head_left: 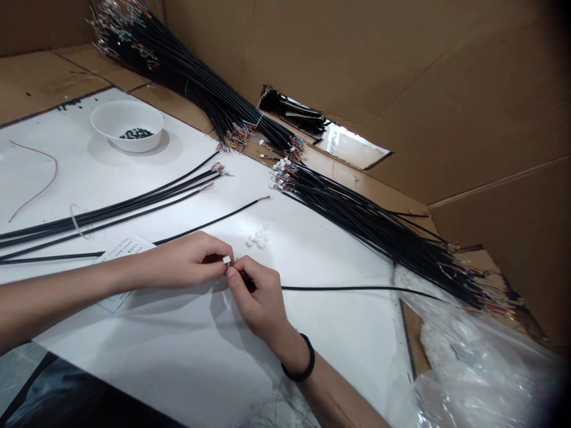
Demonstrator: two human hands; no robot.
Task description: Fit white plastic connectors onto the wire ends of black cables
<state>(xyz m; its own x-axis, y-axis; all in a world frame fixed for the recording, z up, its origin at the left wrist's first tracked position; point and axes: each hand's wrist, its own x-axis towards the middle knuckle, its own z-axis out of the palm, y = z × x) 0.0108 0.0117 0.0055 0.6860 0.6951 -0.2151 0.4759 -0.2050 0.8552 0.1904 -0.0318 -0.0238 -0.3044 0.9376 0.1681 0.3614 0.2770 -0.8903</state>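
Note:
My left hand pinches a small white connector between thumb and forefinger. Right beside it, my right hand is closed on the end of a black cable, whose thin coloured wires show between the two hands. The rest of that cable runs off to the right across the white board. The fingertips of both hands nearly meet, and whether the wires sit inside the connector is too small to tell. A little pile of loose white connectors lies just beyond my hands.
A white bowl with small black pieces stands at the back left. Several black cables lie at left over a printed sheet. Thick cable bundles line the cardboard wall. Clear plastic bags lie at right.

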